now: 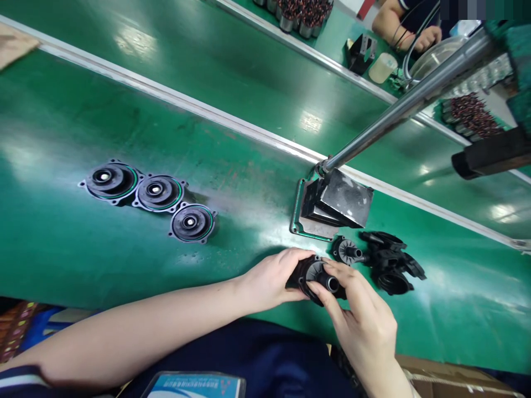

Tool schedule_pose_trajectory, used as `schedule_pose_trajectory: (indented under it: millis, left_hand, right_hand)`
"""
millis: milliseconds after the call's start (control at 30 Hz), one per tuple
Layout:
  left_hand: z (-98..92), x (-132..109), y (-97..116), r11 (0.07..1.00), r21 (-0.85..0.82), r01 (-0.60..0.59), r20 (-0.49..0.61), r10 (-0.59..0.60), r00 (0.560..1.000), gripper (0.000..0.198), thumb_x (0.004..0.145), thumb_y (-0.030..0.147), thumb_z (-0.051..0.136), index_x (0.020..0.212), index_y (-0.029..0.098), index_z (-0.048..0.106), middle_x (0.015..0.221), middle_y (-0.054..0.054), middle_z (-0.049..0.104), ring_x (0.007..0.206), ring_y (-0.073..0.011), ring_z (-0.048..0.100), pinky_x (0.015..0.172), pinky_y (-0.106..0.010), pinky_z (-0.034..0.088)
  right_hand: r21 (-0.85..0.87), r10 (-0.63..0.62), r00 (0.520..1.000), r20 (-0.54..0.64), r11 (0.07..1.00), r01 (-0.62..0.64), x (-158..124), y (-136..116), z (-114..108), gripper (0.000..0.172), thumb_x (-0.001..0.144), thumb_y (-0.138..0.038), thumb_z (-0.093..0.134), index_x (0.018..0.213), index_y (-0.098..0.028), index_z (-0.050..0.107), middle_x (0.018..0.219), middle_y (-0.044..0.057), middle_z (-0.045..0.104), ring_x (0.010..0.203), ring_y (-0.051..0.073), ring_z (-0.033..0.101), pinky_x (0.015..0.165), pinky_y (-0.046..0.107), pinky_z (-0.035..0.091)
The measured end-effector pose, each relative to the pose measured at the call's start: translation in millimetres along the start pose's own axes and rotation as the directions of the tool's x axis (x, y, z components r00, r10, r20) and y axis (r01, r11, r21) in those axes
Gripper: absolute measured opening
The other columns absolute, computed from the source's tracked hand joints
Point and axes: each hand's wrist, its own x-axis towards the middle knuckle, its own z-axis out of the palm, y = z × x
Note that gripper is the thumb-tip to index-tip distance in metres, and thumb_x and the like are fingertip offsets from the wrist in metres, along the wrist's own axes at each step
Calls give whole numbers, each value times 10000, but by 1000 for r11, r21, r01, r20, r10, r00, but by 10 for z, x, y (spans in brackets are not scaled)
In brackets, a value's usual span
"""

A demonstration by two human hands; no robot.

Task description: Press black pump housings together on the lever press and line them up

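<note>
At the table's front edge, my left hand (271, 276) is wrapped round a black plastic pump housing (309, 272) from the left side. The thumb and fingers of my right hand (367, 312) pinch the same part near its short round outlet tube (332, 284), which points up and to the right. A ribbed disc shows around the tube; the underside is hidden by my hands. Just beyond my right hand lies a similar ribbed black cover with a tube (348, 251). Several black plastic housings (392, 262) are heaped beside it.
Three round black pump bodies with green sealing rings (193, 223) sit in a row on the green table (249, 193). Black metal blocks (346, 196) rest on a stand base below a slanted metal pole (390, 110). Across the rail, a co-worker's hand (427, 40) is near copper-wired parts (473, 113).
</note>
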Motion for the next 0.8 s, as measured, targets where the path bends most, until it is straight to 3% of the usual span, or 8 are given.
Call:
schedule_pose_trajectory:
  millis: [333,567,700,800]
  left_hand:
    - [23,-9,-27,999,39,-30,-14,31,999,626,785,339,742,1298,202,411,1251,-130,607,1167,-278,607,986,-433,527]
    - [17,-10,-98,967,95,-236,-18,238,971,615,852,292,677,1386,282,372,1308,-102,549,1238,-244,546,1032,-398,493]
    - [35,-8,-133,959,172,-224,8,226,974,576,814,234,707,1330,285,454,1234,-86,562,1159,-230,591,971,-354,527]
    - [-46,23,3,941,219,-258,-14,268,963,586,769,206,735,1294,283,486,1178,-73,585,1071,-211,630,912,-326,548]
  right_hand:
    - [-24,11,999,-30,1000,-11,-45,-23,26,289,751,-252,687,975,-125,555,1033,0,636,1009,6,608,930,112,491]
    - [-9,22,997,-79,1000,-22,-58,-5,56,339,750,-322,682,987,-134,528,1033,4,634,1004,11,619,894,107,510]
    - [1,89,985,-148,996,-90,-95,-10,142,416,770,-393,651,1062,-141,495,992,-1,638,896,4,637,792,100,525]
    - [64,64,996,-65,996,-60,-53,87,66,544,761,-507,618,1141,-142,482,1007,12,643,875,29,651,761,136,547]
